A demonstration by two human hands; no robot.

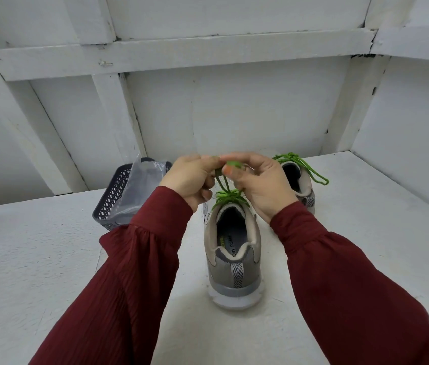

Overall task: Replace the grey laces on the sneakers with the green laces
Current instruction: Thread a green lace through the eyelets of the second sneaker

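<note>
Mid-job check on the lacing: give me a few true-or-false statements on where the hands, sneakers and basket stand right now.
1. The left hand and the right hand both pinch the green lace above the near grey sneaker. True.
2. The far grey sneaker carries a grey lace. False: a green bow-tied lace runs through it.
3. The dark lattice plastic basket stands right of the sneakers. False: it stands left of them on the white table, with a clear plastic bag in it.
4. Both sneakers stand upright, heels toward the camera. True.
</note>
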